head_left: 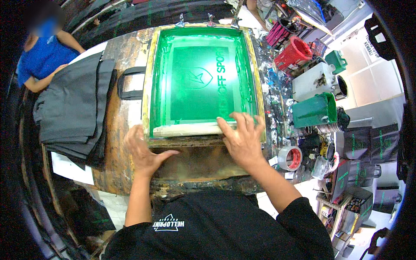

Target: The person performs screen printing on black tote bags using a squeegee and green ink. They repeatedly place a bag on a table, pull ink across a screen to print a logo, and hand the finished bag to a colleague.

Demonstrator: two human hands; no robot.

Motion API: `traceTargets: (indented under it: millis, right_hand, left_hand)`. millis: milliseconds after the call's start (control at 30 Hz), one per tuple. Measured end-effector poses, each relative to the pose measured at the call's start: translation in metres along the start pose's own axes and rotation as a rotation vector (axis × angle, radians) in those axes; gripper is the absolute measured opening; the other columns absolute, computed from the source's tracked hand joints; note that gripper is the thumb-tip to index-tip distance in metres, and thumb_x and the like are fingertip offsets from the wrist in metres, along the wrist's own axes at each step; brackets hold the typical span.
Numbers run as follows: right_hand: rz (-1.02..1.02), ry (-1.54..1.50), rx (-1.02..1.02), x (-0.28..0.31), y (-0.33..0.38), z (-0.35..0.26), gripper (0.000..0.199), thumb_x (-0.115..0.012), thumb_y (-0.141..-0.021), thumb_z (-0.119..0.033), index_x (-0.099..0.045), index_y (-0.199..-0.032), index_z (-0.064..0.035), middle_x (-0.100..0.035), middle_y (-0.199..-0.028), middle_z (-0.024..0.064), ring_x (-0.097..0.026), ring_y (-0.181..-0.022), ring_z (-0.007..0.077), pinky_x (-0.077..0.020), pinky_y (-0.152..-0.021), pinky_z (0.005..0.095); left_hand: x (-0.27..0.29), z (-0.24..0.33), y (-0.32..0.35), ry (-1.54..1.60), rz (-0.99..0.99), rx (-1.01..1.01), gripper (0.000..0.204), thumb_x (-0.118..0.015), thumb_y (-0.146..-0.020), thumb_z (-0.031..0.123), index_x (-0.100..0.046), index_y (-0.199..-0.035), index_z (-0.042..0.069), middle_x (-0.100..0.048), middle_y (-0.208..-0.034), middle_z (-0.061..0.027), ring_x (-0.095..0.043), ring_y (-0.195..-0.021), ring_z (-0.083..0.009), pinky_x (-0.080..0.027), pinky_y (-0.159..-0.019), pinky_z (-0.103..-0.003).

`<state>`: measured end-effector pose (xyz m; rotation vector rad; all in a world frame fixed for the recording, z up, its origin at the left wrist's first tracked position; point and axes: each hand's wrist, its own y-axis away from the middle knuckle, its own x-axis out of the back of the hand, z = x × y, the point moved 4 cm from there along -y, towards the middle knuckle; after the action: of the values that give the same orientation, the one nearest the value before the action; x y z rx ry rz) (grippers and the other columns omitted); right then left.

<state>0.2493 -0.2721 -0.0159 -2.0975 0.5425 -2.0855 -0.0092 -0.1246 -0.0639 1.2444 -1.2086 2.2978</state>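
A printing screen (173,65) with a green mesh, green ink round its edges and a yellowish wooden frame lies on the table before me. Faint lettering and a shield emblem show in the mesh. Along its near inner side rests a pale wooden squeegee (186,130). My left hand (145,151) is beside the frame's near left corner, slightly blurred, thumb stretched out and palm empty. Over the near right corner is my right hand (243,138), its fingers spread and bent close to the squeegee's end; I cannot tell whether they touch it. Black straps (130,84) stick out left of the frame.
Stacked black fabric bags (71,104) lie on the table's left, where a person in blue (47,60) stands. Metal clamps (210,19) line the screen's far edge. To the right are a tape roll (289,157), a green container (312,110) and a red bucket (294,52).
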Motion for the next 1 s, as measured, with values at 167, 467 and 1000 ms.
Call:
traceTargets:
  millis: [167,467,1000]
  right_hand:
    - [0.061,-0.012,-0.067,-0.013,0.025,-0.012,0.041,-0.07,-0.088,-0.02,-0.067,-0.129,-0.0264,-0.062,-0.116,0.0011,-0.055,-0.113,0.0228,-0.0318,-0.107,0.0586]
    - [0.135,0.009,0.001,0.04,-0.002,-0.007,0.047,-0.075,-0.082,-0.026,-0.071,-0.128,-0.0263,-0.06,-0.111,0.0014,-0.055,-0.106,0.0224,-0.0328,-0.1,0.054]
    - [0.48,0.079,0.137,0.188,-0.182,0.036,0.05,-0.057,-0.102,-0.054,-0.067,-0.095,-0.006,-0.055,-0.074,0.0065,-0.05,-0.072,0.0209,-0.0357,-0.077,0.0419]
  left_hand:
    - [-0.01,-0.042,0.025,-0.13,-0.208,0.319,0.108,-0.102,-0.044,0.047,-0.063,-0.135,0.004,-0.053,-0.133,-0.0142,-0.047,-0.128,-0.0376,-0.035,-0.11,-0.052]
    - [-0.008,-0.065,0.055,0.363,0.154,0.473,0.101,-0.106,-0.047,0.037,-0.064,-0.129,-0.003,-0.067,-0.123,-0.0116,-0.058,-0.121,-0.0297,-0.044,-0.105,-0.043]
    - [-0.003,-0.031,-0.067,0.025,-0.104,0.489,0.096,-0.081,-0.091,0.046,-0.036,-0.156,-0.01,-0.058,-0.136,-0.0305,-0.06,-0.12,-0.0436,-0.049,-0.104,-0.049]
